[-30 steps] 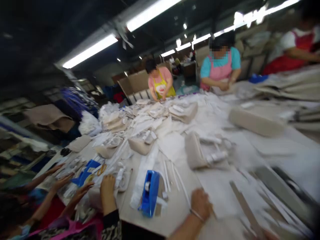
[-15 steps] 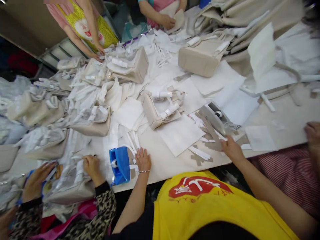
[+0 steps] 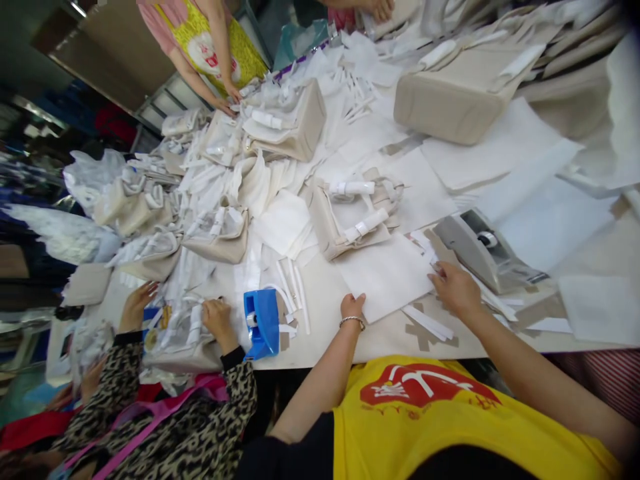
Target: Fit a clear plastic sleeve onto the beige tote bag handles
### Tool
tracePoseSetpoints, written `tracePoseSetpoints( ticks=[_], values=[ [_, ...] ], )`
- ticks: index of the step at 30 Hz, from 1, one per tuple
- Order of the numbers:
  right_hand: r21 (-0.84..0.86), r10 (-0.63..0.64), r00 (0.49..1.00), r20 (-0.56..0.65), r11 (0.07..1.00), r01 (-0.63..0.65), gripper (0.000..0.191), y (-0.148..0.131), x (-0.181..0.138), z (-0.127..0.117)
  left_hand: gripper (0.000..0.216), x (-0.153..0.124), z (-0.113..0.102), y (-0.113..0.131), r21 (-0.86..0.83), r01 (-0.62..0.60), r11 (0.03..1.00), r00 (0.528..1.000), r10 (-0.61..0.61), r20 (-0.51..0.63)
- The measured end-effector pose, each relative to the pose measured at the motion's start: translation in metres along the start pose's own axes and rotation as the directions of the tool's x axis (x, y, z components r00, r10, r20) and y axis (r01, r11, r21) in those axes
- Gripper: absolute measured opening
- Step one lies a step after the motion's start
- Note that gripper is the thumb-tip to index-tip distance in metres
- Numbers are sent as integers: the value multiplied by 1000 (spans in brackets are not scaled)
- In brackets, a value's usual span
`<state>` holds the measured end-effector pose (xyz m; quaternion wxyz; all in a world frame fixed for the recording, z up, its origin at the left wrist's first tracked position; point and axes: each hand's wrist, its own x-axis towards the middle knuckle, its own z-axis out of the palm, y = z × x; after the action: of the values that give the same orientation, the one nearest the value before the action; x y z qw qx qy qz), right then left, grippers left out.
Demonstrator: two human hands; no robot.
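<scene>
Hands are working at a bench crowded with pale goods. The left hand, wearing 1 bracelet, is lying flat on the near edge of a white sheet, its fingers together and closed on nothing. The right hand is resting at the sheet's right corner, just beside a grey tape dispenser; its fingers are curled down on the corner, though I cannot tell whether its grip is pinching the sheet. The sheet is lying flat on the bench between the 2 hands, just in front of a beige bag with 2 wrapped handles.

1 blue tape dispenser is standing left of the left hand, with white strips lying beside it. A neighbour in a leopard-print sleeve is pressing 2 hands on another bag. 2 more beige bags, 1 large and 1 smaller, are sitting farther back. Across the bench, a person in a yellow apron is handling wrapped pieces.
</scene>
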<state>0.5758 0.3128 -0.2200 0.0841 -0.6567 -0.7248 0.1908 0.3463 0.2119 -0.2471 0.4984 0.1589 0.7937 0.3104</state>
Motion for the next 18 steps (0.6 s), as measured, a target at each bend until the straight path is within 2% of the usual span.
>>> tracePoseSetpoints(
  ticks=[2,5,7,9,11,12,13,15,18],
  values=[
    [51,23,990,136,998,-31,33,4,15,2,28,0,-1,7,-6,-12,1000,1000,12,17],
    [111,-35,949,314,994,0,26,9,23,3,24,-4,-7,11,16,-23,1000,999,23,36],
    [51,-50,948,315,998,35,27,8,22,1,29,-6,-15,17,87,-49,995,998,53,-37],
    [-54,-60,965,253,996,76,29,5,18,-2,41,-3,-28,33,193,-150,970,959,190,-209],
    [-123,-113,982,148,984,131,32,-1,16,-7,52,6,-43,63,298,-267,916,860,367,-356],
    [-136,-147,985,87,978,158,34,-5,17,-10,56,12,-51,82,339,-305,890,817,428,-387],
    [-132,-181,983,36,974,184,34,-9,19,-13,59,21,-57,105,368,-318,874,798,456,-394],
    [-71,-219,976,-18,974,217,34,-17,28,-17,65,41,-65,151,451,-297,842,802,476,-362],
    [88,-207,978,27,975,204,32,-28,46,-17,75,71,-60,209,542,-242,805,860,437,-264]
  ],
)
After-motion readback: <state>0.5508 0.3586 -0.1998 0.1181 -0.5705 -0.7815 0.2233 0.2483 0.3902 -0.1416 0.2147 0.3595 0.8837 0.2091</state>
